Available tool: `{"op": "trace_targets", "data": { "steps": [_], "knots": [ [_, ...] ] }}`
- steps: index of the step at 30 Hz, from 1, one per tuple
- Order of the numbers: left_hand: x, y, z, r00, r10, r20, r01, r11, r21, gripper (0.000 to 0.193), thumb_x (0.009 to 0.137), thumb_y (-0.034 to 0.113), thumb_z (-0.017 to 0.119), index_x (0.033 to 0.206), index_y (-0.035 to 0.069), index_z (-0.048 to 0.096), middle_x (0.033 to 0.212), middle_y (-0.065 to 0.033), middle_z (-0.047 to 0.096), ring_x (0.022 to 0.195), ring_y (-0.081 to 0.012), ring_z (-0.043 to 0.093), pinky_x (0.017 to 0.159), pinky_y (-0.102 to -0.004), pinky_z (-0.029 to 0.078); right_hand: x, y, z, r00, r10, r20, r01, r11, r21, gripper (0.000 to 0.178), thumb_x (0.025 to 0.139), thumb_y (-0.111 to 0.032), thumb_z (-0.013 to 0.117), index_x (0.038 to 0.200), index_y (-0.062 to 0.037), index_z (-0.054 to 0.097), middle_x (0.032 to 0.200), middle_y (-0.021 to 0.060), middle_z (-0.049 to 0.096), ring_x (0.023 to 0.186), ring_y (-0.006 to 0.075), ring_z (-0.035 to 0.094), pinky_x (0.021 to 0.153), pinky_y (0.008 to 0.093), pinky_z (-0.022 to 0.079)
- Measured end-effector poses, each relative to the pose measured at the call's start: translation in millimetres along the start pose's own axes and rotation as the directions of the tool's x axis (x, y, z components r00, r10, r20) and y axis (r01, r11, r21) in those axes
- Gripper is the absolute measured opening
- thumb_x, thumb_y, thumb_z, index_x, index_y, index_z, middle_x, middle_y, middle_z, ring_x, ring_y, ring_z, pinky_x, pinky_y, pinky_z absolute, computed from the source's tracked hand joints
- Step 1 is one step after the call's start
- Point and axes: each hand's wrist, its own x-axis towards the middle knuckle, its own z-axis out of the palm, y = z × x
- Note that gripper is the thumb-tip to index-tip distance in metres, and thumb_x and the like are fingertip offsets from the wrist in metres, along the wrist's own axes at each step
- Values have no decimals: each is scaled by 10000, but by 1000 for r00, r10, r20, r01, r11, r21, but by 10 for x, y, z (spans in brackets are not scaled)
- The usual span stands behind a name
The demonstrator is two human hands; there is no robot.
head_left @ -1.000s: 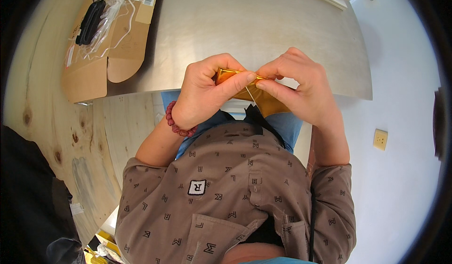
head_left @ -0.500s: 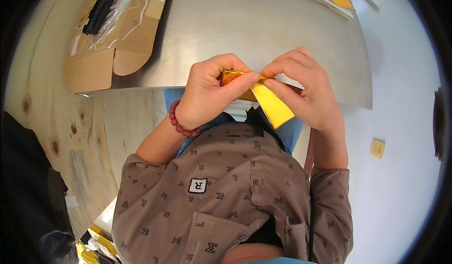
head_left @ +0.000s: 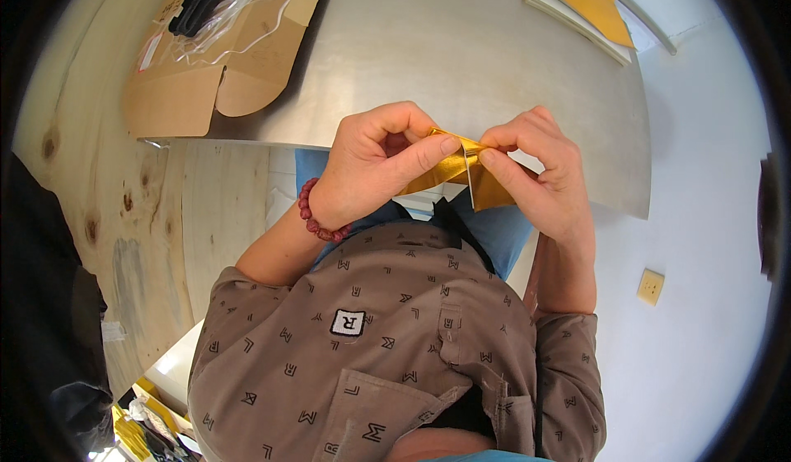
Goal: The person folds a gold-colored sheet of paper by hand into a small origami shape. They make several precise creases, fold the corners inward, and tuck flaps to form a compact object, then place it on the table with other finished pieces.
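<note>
A shiny gold ribbon is stretched between my two hands, just in front of the table's near edge. My left hand pinches its left part between thumb and fingers, and a loop of it bends down below that thumb. My right hand pinches the ribbon close by, thumb in front and index finger behind. Between the thumbs the ribbon looks gathered and folded, with one pale edge turned toward me. A short length hangs below the right thumb. Fingers hide part of the folds.
Beyond my hands lies a metal tabletop. An opened cardboard box with a black bundle and clear plastic strands sits at the far left. Yellow sheet material rests on a white stack at the far right.
The bright flat tail that pointed down toward me has turned, showing its edge and darker side. Both hands still pinch the ribbon and sit slightly farther right in view.
</note>
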Motion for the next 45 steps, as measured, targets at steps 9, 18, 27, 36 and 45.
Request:
{"op": "trace_targets", "data": {
  "steps": [9,18,27,36,45],
  "knots": [
    [-6,9,39,999,-26,-30,26,999,18,167,1001,99,761,875,17,689,758,47,653,677,7,533,576,-187,423,-25,104,31,999,36,19,-38,994,102,28,902,-82,752,921,-62,747,841,23,704,835,189,560,802,328,448],
    [-55,32,101,995,25,-99,-20,998,52,221,1040,153,722,866,24,677,736,65,612,670,1,500,573,-198,407,-43,111,42,999,31,42,-39,980,196,49,921,-114,757,924,-68,743,837,14,695,841,182,559,830,327,446],
    [-11,24,-27,995,-94,-40,92,995,-40,358,1156,291,495,1050,13,694,886,14,650,757,-32,568,695,-211,465,-24,91,-21,988,128,87,-149,933,329,67,937,-123,741,907,-64,729,849,-13,681,899,155,542,874,315,431],
    [-1,4,-38,995,64,-79,-47,977,207,179,1050,167,698,972,7,717,778,58,630,709,-11,524,620,-204,423,-18,81,49,975,186,122,-217,910,354,77,941,-125,742,905,-58,726,858,-5,672,914,150,555,893,313,433],
    [4,-5,-56,993,-14,-116,42,970,240,259,1079,216,656,946,1,711,705,53,577,673,-9,485,574,-217,391,-2,141,42,954,250,165,-296,873,388,112,944,-134,745,922,-29,714,894,16,670,940,149,586,907,314,449]
  ]
}}
